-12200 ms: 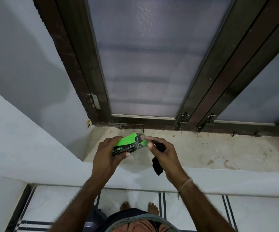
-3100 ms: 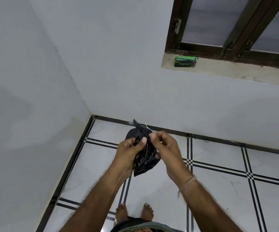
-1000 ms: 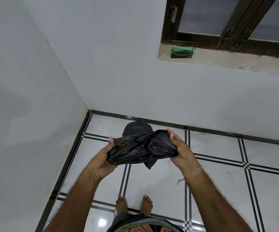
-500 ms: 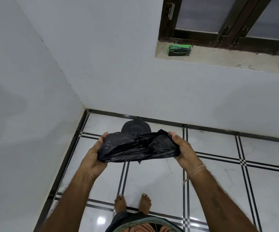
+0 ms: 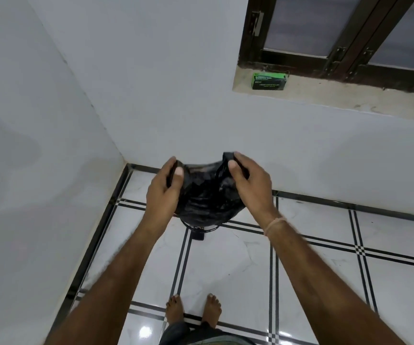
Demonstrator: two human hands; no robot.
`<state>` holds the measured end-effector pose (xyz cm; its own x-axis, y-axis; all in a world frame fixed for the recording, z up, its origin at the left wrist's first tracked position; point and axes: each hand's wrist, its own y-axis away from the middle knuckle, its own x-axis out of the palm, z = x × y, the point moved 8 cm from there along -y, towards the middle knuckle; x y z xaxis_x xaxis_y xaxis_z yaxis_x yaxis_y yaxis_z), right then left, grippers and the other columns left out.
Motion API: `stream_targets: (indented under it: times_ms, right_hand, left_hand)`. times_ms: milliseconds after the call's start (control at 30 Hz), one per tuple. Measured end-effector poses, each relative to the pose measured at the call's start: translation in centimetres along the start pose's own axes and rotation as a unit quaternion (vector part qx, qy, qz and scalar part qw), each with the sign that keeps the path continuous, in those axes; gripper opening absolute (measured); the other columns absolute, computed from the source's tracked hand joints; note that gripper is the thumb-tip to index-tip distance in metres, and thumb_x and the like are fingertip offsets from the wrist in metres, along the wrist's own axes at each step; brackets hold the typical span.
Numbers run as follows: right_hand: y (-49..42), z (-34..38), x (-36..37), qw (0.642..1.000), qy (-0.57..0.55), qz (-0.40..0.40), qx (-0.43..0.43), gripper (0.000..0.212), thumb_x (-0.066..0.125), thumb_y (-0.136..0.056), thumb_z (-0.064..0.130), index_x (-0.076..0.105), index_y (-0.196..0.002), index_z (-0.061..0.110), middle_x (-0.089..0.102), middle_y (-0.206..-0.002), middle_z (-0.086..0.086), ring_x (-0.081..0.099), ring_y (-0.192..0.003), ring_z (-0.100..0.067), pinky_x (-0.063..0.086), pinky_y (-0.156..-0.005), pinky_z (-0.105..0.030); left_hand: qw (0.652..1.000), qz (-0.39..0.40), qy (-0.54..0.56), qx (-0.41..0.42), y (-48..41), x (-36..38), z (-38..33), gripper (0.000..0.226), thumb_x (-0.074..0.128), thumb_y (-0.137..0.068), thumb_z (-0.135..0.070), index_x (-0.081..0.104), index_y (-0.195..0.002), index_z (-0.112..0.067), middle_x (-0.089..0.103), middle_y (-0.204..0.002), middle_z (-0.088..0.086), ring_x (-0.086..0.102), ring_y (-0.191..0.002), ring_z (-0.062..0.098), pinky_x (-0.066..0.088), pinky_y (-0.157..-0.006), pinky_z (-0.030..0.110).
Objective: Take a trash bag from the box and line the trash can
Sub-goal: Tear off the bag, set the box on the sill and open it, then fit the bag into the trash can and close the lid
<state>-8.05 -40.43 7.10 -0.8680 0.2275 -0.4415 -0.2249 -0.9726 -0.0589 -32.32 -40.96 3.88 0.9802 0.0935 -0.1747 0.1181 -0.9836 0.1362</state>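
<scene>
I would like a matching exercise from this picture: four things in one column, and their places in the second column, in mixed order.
Things: 1 trash bag; 2 green box; 3 trash can; 4 thread band.
Places: A on the window sill; B round the right wrist; C gripped between left hand and right hand; D on the floor, below the bag.
Pairs: 1-C, 2-A, 3-D, 4-B.

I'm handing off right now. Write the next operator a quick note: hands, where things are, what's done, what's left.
Left hand: grips the bag at its left edge.
Right hand: grips its right edge.
Bag: held spread between both hands, over the can, which it mostly hides.
Box: on the sill.
Done: bag out of the box and unfolded.
Left: lower it into the can and fold its mouth over the rim.
</scene>
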Motion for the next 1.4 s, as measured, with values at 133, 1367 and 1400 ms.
stream_targets:
  times_ms: [133, 1367, 1400]
  right_hand:
    - [0.5, -1.0, 1.8, 0.993, 0.086, 0.024, -0.074, 0.049, 0.061, -0.102, 0.04, 0.056, -0.148, 0.023, 0.064, -0.144, 0.002, 0.059, -0.134, -0.014, 0.047, -0.109, -0.027]
    - [-4.6, -1.9, 12.2, 0.941, -0.279, 0.093, 0.168, 0.039, 0.057, -0.104, 0.04, 0.076, -0.121, 0.011, 0.077, -0.121, -0.012, 0.072, -0.117, -0.024, 0.054, -0.106, -0.043]
    - [-5.2, -2.0, 12.5, 0.941, -0.275, 0.094, 0.176, 0.039, 0.057, -0.104, 0.043, 0.077, -0.12, 0.013, 0.078, -0.12, -0.01, 0.073, -0.116, -0.023, 0.056, -0.104, -0.042]
  left_hand:
    - [0.998, 0.017, -0.052, 0.008, 0.3, 1.9, 1.7, 0.054, 0.036, -0.102, -0.07, 0.053, -0.147, -0.046, 0.063, -0.145, -0.009, 0.058, -0.134, 0.012, 0.049, -0.109, 0.036]
    - [0.964, 0.058, 0.232, -0.113, -10.8, -10.2, 4.7, 0.033, 0.062, -0.103, -0.015, 0.068, -0.131, 0.0, 0.075, -0.117, 0.014, 0.074, -0.103, 0.018, 0.059, -0.083, 0.023]
    - [0.965, 0.054, 0.229, -0.112, -11.3, -10.3, 4.6, 0.033, 0.062, -0.102, -0.016, 0.069, -0.132, -0.002, 0.075, -0.121, 0.015, 0.073, -0.107, 0.019, 0.058, -0.085, 0.023]
